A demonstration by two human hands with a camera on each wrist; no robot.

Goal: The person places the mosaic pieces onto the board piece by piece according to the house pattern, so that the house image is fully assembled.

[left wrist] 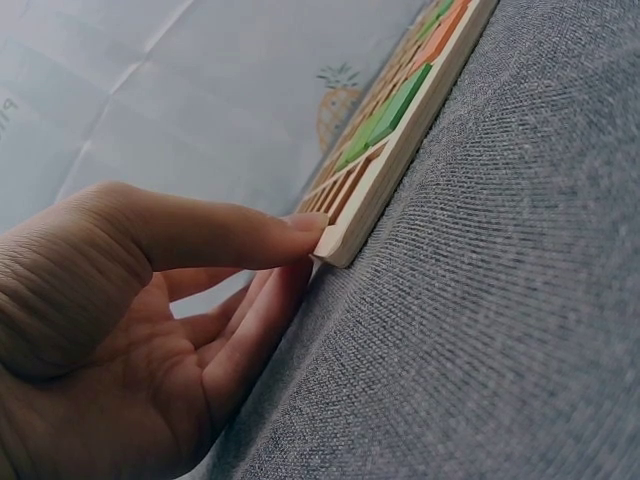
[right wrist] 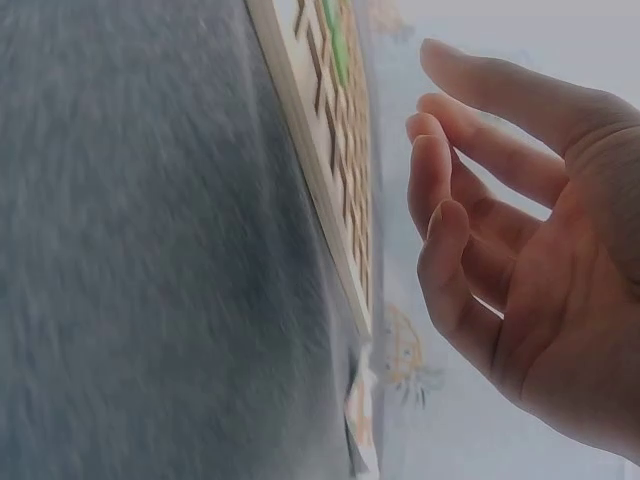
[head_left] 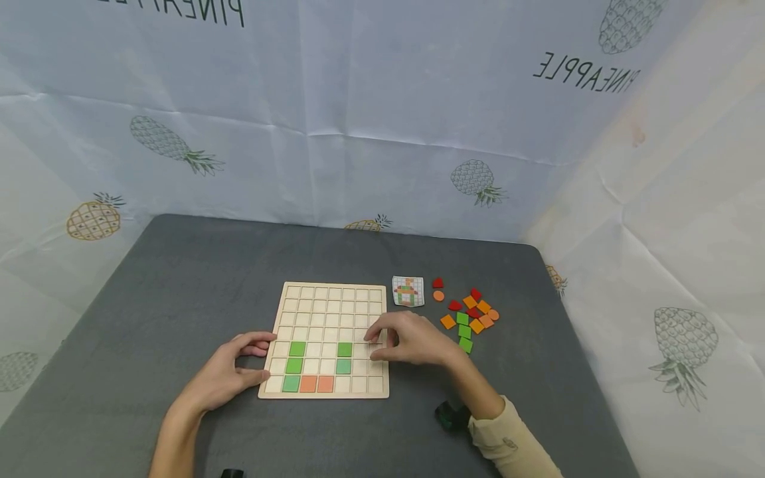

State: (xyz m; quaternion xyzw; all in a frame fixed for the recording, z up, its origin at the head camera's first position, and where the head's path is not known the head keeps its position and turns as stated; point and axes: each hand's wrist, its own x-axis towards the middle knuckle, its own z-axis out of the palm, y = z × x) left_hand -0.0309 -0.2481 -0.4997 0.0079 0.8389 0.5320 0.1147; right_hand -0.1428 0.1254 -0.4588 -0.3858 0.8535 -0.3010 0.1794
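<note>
A square wooden grid board lies on the dark table. Green square tiles sit in two columns on its near half, and two orange-red tiles lie in the nearest row. My left hand touches the board's left edge, the thumb on the frame near the corner, as the left wrist view shows. The index finger touches farther up that edge. Above the board's right side hovers my right hand, thumb and fingers apart. Nothing shows between them in the right wrist view.
Right of the board's far corner lies a pattern card. Beyond it are scattered loose orange tiles, red pieces, green tiles and round orange pieces. A dark object sits by the right forearm. Pineapple-print cloth hangs behind.
</note>
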